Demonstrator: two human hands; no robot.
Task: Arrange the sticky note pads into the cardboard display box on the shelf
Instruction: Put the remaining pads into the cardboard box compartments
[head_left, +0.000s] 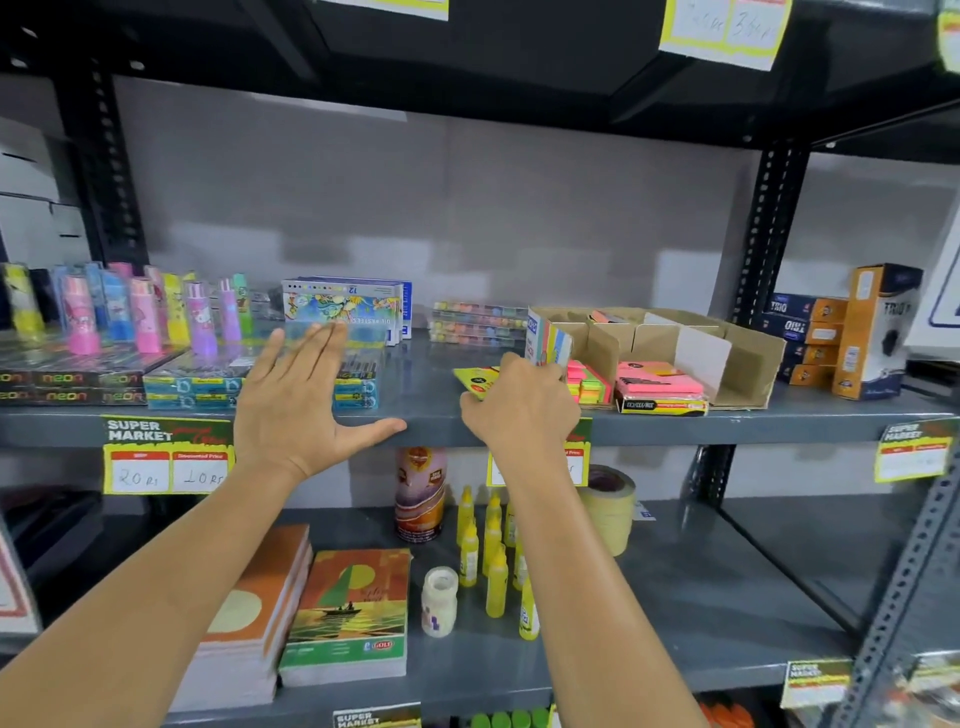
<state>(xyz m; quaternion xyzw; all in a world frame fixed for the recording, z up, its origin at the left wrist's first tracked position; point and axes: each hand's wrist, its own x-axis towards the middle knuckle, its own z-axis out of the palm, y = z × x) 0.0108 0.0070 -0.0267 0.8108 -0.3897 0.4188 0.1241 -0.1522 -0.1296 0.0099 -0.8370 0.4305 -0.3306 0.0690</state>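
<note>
The brown cardboard display box (748, 353) with dividers sits on the grey shelf (426, 410) at the right. My right hand (519, 405) grips a pastel multicolour sticky note pad (548, 340), held upright just left of the box. A yellow pad (475, 379) lies flat on the shelf under that hand. A striped neon pad (589, 382) and a pink pad (660, 387) rest at the box's front. My left hand (301, 400) hovers open, fingers spread, above the shelf edge, holding nothing.
Lighters (140, 312), neon packs (67, 387), oil pastel boxes (348, 306) and clear cases (478, 322) fill the shelf's left and middle. Orange and blue boxes (852, 338) stand right of the display box. Below are notebooks (348, 618), glue bottles (493, 551) and tape (608, 504).
</note>
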